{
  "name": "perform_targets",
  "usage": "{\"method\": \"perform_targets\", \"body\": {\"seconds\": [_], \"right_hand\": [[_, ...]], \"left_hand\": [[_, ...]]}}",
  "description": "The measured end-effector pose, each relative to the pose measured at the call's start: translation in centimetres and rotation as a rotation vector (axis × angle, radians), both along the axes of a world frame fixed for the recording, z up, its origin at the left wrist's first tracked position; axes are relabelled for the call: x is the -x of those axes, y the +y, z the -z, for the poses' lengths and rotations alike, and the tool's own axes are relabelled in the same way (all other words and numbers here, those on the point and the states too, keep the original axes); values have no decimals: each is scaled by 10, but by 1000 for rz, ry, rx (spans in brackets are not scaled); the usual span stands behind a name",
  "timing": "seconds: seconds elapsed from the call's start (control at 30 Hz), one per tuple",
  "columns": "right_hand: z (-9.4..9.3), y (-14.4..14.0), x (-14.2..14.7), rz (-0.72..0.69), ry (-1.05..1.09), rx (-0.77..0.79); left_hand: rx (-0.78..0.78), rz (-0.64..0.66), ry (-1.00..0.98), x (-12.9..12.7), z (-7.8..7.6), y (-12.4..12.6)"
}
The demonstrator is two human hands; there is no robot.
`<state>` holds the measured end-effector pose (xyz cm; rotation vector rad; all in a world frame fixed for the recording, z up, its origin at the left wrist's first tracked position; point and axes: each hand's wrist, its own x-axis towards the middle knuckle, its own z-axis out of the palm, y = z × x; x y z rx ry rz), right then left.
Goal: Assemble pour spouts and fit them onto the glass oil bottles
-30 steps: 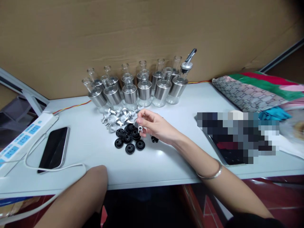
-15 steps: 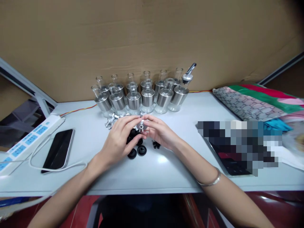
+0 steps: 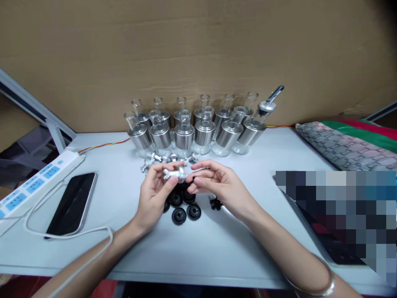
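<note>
Evidently the left hand (image 3: 151, 198) grasps the silver spout (image 3: 181, 174) between thumb and fingers, with black discs (image 3: 179, 216) toward its six o'clock on the table (image 3: 173, 256). The right hand (image 3: 228, 190) curls in at three o'clock; whether its fingers pinch anything, I cannot tell. Good work probably wants the spout braced firmly, the right fingers approaching along its axis.

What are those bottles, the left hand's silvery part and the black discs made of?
Bottles: probably clear glass, see-through at necks and bases; their satin grey sleeves look metal, with streaked reflections. Silvery part in the left hand: shiny, perhaps metal or coated plastic. Black discs: smooth with soft highlights, likely rubber or plastic.
</note>
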<state>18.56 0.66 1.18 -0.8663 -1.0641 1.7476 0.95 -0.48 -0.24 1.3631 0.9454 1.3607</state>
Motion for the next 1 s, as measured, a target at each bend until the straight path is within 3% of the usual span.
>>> {"method": "perform_targets", "body": {"seconds": [0.1,0.3,0.43,0.67,0.83,1.0], "right_hand": [[-1,3,-3,139,-153,-82],[-1,4,-5,322,-366,-264],[-1,2,-4,291,-317,-261],[-3,-4,1,264,-316,-377],[-2,-5,1,276,-277,-340],[-3,-5,-1,265,-271,-358]], "left_hand": [[136,-5,-63,3,-1,6],[280,205,-72,1,-2,0],[263,325,-62,-2,-3,-8],[240,291,-9,2,-4,-5],[261,358,-3,0,-7,-5],[260,338,-46,-1,-6,-7]]}}
